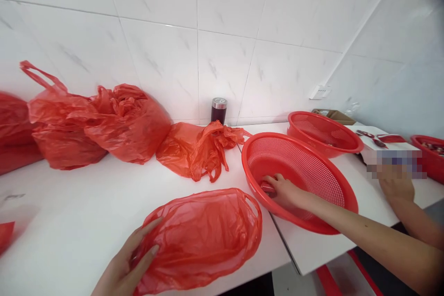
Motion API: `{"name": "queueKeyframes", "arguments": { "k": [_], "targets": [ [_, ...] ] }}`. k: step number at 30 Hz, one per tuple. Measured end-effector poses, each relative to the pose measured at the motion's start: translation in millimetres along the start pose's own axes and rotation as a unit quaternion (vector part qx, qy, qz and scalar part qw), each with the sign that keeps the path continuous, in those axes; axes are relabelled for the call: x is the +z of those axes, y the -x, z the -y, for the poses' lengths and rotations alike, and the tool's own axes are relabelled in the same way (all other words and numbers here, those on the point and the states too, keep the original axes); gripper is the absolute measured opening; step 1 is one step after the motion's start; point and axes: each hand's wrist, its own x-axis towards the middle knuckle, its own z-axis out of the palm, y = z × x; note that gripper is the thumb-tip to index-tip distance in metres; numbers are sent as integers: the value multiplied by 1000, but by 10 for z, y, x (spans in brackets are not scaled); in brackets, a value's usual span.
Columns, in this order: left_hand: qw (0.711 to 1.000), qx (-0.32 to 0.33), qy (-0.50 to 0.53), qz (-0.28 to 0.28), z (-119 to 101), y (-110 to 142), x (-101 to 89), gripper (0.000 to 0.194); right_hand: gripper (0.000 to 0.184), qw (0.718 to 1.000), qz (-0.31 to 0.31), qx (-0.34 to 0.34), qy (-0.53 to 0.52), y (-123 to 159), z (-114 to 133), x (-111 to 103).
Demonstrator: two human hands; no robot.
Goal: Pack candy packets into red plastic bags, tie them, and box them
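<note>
My left hand (133, 259) holds the left end of a red plastic bag (197, 236), its thumb and a finger on either side of the film. The bag lies on the white table with its mouth spread wide and a handle loop at the right end. My right hand (286, 192) reaches into a large red perforated basket (322, 180), fingers closed around a small red item (267, 188) near the basket's left inner wall. The fingers partly cover that item, so its kind does not show.
Filled red bags (132, 120) stand along the tiled wall, beside a crumpled red bag (197, 148) and a dark tumbler (218, 110). Behind the basket sits a second red basket (322, 136). At right are a co-worker's hand (397, 187), scissors (371, 138) and another red basket (430, 162).
</note>
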Motion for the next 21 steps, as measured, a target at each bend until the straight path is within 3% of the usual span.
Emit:
{"name": "queueKeyframes", "arguments": {
  "k": [5, 9, 12, 14, 16, 18, 21],
  "targets": [
    [999, -20, 28, -4, -79, 52, 68, 56, 30, 994, 3, -48, -97, -72, 72, -51],
    [995, -62, 72, -21, -226, 114, 53, 63, 17, 983, 8, -45, -177, -88, 129, -478],
    [990, -84, 112, -7, -341, 120, 54, 66, 19, 960, -39, -60, -270, 104, 435, -887],
    [987, -87, 136, 7, -396, 93, 74, 68, 24, 933, -26, -109, -342, 284, 785, -1003],
    [985, -83, 148, 15, -428, 52, 107, 70, 26, 909, 71, -190, -364, 423, 1170, -908],
    [985, -77, 155, 21, -437, 12, 143, 72, 29, 907, 148, -247, -308, 480, 1497, -646],
    [987, -65, 145, 34, -400, -19, 162, 69, 54, 944, 125, -258, -163, 440, 1764, -243]
  ]
}}
